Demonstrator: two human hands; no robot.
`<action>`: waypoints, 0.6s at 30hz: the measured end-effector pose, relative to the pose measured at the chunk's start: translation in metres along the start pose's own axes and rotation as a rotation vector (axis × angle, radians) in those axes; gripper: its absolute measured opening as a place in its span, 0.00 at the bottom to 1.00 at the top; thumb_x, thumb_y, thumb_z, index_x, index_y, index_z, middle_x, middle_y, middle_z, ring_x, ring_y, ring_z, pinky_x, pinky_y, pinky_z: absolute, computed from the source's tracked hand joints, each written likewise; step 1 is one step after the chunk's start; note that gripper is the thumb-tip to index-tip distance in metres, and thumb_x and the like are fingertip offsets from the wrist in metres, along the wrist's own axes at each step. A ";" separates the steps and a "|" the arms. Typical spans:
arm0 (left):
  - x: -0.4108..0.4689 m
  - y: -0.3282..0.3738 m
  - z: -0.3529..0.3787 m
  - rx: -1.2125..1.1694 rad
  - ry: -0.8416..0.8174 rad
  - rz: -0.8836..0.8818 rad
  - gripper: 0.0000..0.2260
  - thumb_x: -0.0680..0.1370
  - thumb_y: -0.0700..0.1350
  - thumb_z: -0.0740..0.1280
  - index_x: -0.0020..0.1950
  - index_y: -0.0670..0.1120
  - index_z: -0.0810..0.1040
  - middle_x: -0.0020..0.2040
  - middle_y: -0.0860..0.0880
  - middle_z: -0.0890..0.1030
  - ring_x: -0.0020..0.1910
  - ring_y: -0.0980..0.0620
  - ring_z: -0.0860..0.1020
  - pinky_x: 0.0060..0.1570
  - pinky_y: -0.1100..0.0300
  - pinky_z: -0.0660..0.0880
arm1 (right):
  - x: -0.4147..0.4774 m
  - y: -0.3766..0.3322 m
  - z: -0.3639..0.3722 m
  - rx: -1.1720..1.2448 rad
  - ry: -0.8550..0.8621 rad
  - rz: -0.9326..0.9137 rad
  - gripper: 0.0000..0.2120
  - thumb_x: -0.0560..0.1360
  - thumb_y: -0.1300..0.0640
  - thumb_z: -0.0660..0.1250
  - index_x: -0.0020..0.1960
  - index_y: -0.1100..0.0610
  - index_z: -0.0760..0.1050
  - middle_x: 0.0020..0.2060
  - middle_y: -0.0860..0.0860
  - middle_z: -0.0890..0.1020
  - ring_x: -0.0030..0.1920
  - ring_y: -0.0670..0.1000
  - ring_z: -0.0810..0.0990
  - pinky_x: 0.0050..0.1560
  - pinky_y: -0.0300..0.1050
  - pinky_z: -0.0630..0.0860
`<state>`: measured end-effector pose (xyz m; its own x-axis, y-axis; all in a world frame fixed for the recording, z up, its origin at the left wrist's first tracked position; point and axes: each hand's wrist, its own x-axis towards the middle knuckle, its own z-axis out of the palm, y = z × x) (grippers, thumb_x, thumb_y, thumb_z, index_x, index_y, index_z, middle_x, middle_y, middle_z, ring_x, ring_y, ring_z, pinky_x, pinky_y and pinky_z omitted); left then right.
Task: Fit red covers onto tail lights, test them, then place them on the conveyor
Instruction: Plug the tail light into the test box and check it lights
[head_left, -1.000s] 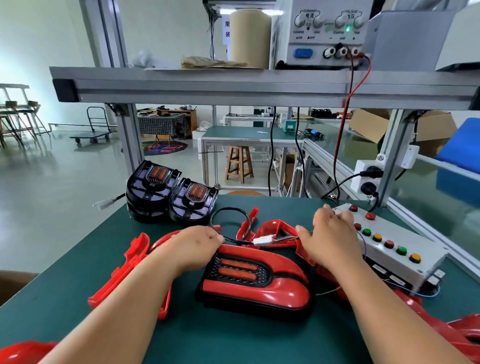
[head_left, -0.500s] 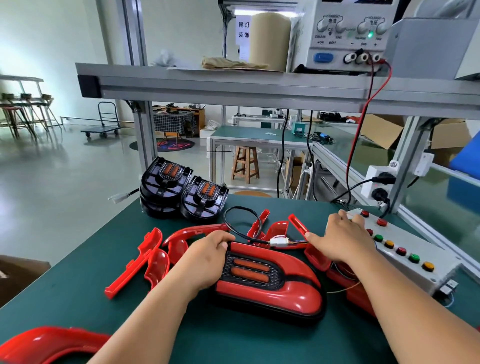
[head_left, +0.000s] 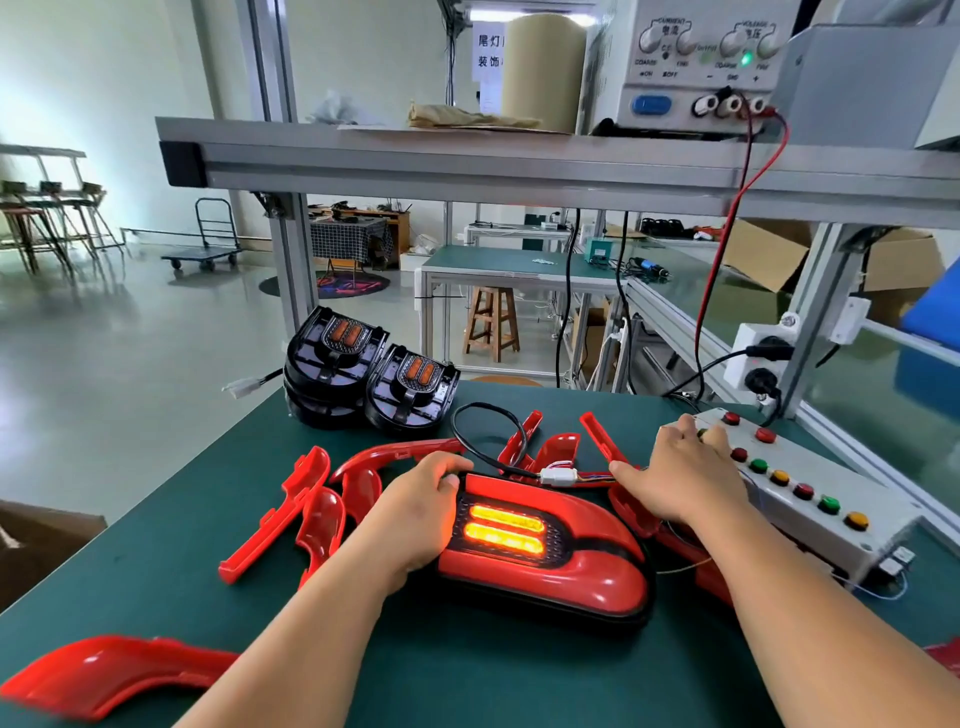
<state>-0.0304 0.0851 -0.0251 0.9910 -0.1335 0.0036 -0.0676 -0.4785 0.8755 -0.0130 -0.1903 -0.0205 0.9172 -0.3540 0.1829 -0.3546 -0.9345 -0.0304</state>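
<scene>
Item: tail light (head_left: 545, 561), covered, 2 bars lit, mid-tabletop (head_left: 467, 675). Step: test. Left hand (head_left: 421, 514) gripped its end; right hand (head_left: 680, 473), fingers relaxed, pressed button box (head_left: 810, 499). Next, likely: unplug connector (head_left: 558, 475).

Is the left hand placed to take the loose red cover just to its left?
Likely yes: the left hand holds the tail light, yet the red cover lies uncovered right beside it.

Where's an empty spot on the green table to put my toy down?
Bare mat lies nearest you, in front of the lit tail light, and at the back between the black tail lights and the button box. Around the light, red covers crowd both sides.
</scene>
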 end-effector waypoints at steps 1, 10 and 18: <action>0.001 -0.001 0.000 -0.003 0.003 0.001 0.14 0.85 0.46 0.52 0.61 0.57 0.74 0.47 0.50 0.80 0.48 0.43 0.81 0.50 0.45 0.79 | -0.001 -0.001 0.000 0.001 0.007 0.002 0.42 0.72 0.29 0.55 0.71 0.62 0.63 0.66 0.56 0.67 0.65 0.60 0.63 0.64 0.51 0.64; 0.006 -0.009 0.003 -0.045 0.014 -0.017 0.13 0.84 0.47 0.52 0.59 0.58 0.75 0.41 0.45 0.81 0.35 0.50 0.73 0.37 0.55 0.73 | -0.020 0.003 -0.003 0.050 0.092 0.086 0.40 0.74 0.32 0.56 0.72 0.63 0.61 0.75 0.62 0.59 0.69 0.63 0.60 0.68 0.52 0.61; 0.004 -0.007 0.007 -0.003 0.103 0.027 0.13 0.84 0.45 0.53 0.61 0.56 0.74 0.44 0.53 0.79 0.37 0.53 0.76 0.39 0.58 0.74 | -0.027 0.010 -0.004 -0.015 0.055 0.072 0.42 0.74 0.30 0.54 0.69 0.65 0.65 0.64 0.59 0.70 0.62 0.60 0.64 0.62 0.52 0.65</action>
<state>-0.0270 0.0825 -0.0348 0.9954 -0.0560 0.0773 -0.0947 -0.4737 0.8756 -0.0419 -0.1898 -0.0218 0.8779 -0.4174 0.2345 -0.4224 -0.9059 -0.0312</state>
